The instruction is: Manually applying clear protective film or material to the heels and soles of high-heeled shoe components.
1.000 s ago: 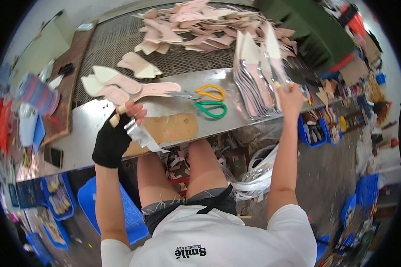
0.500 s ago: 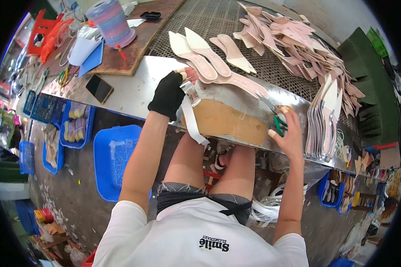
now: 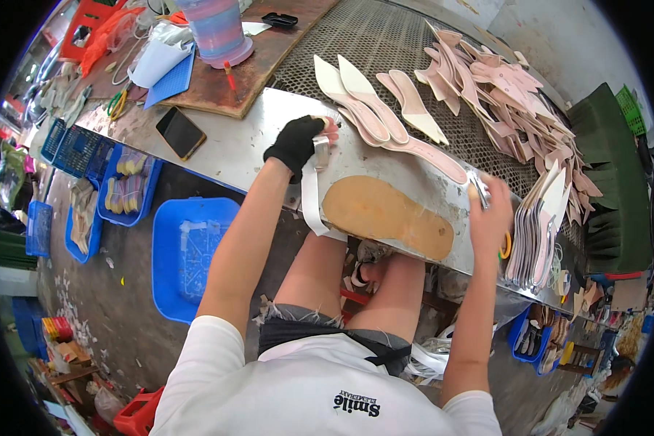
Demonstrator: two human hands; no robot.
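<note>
While holding a silvery-white strip (image 3: 312, 200) in the left hand (image 3: 304, 139), inside a black fingerless glove, grips scissors (image 3: 479, 192) with the ungloved right hand (image 3: 491, 207). Clamps left fingers on the gathered upper end of the strip; lets the free end hang past the near edge of the metal surface (image 3: 240, 138), down to knee level, contact with the leg unclear. Closes right fingers about the metal part of the scissors, leaving coloured handle loops visible beside the wrist.

Between the hands, at the near edge: brown sole-shaped board (image 3: 389, 216). Just beyond it: overlapping pink insoles (image 3: 381, 115) with pointed cream toes, one heel end close to the right hand. Farther off, on dark mesh (image 3: 370, 36): small group of similar pieces (image 3: 412, 109), then large heap (image 3: 512, 105). Just right of the right hand: row of silver-edged insoles (image 3: 538, 225), packed close together. Left along the surface: phone (image 3: 181, 134). Below: blue tub (image 3: 195, 258).
</note>
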